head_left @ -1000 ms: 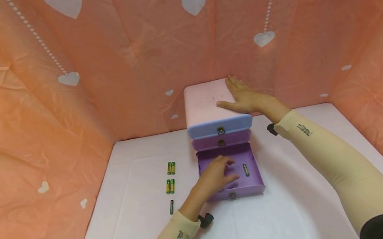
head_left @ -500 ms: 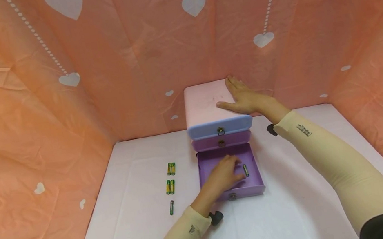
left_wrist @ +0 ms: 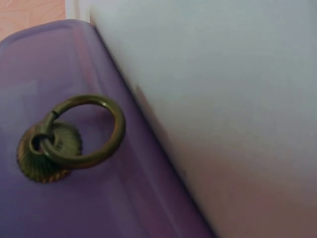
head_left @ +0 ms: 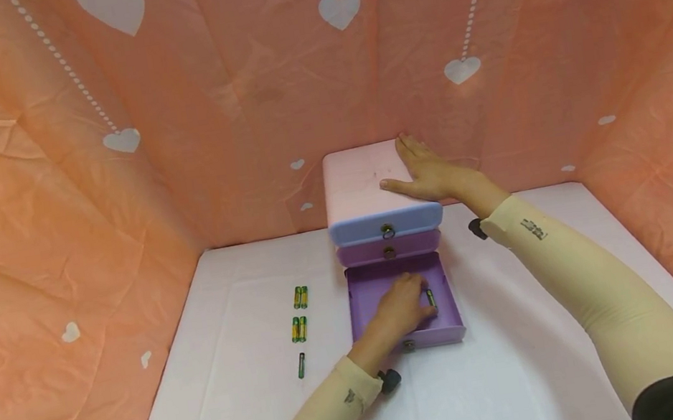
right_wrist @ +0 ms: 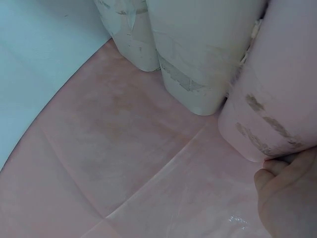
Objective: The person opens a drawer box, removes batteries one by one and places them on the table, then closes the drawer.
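Observation:
A small drawer cabinet (head_left: 350, 179) has a pink top and a blue top drawer. Its bottom purple drawer (head_left: 358, 292) is pulled out, with one green battery (head_left: 431, 297) inside at the right. My left hand (head_left: 401, 305) reaches into that drawer, thumb and fingers spread at the two ends of this battery. My right hand (head_left: 429, 174) rests flat on the cabinet's right top edge, thumb stretched across the top. In the left wrist view, a brass ring pull (left_wrist: 116, 131) shows on the purple drawer front; the left hand is out of that view.
On the white table (head_left: 234, 399), left of the cabinet, lie two pairs of yellow-green batteries, the far pair (head_left: 300, 297) and the near pair (head_left: 298, 329), and a single slim battery (head_left: 302, 365). An orange curtain (head_left: 243, 108) with white hearts hangs behind.
My left hand has moved right inside the drawer, up to the battery. The battery and the right hand stay where they were.

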The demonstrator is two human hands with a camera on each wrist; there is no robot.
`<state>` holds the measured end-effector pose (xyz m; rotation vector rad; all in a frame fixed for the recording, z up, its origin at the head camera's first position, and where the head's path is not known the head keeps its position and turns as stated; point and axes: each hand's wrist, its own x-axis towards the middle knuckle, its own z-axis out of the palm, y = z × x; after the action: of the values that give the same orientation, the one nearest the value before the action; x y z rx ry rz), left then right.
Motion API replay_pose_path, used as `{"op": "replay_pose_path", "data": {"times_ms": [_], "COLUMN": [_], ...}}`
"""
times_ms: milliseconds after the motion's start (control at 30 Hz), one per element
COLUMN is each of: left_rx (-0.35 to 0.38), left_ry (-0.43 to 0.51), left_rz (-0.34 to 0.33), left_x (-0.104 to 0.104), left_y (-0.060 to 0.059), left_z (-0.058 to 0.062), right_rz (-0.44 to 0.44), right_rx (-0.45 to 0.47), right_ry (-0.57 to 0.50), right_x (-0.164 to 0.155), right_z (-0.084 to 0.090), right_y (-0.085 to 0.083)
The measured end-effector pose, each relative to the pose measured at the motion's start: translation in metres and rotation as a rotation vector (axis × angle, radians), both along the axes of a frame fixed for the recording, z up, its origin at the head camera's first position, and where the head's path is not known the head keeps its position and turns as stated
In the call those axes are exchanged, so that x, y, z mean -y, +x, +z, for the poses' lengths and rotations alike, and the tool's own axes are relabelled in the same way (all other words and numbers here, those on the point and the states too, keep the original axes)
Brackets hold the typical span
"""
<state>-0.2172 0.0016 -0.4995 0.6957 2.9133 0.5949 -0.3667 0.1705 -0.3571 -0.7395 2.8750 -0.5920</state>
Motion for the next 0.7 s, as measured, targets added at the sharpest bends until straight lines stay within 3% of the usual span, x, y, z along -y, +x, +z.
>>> {"op": "replay_pose_path", "data": {"times_ms": [700], "left_rx": [0.017], "left_ry": [-0.015], "left_rz": [0.007], "left_x": [-0.0018], "left_y": [-0.0012], "left_z": [-0.0047], "right_rz": [-0.005], "right_rx": [0.019], "right_ry": [-0.018], "right_x": [-0.0009], "right_z": [-0.0001], "right_y": [-0.0013]}}
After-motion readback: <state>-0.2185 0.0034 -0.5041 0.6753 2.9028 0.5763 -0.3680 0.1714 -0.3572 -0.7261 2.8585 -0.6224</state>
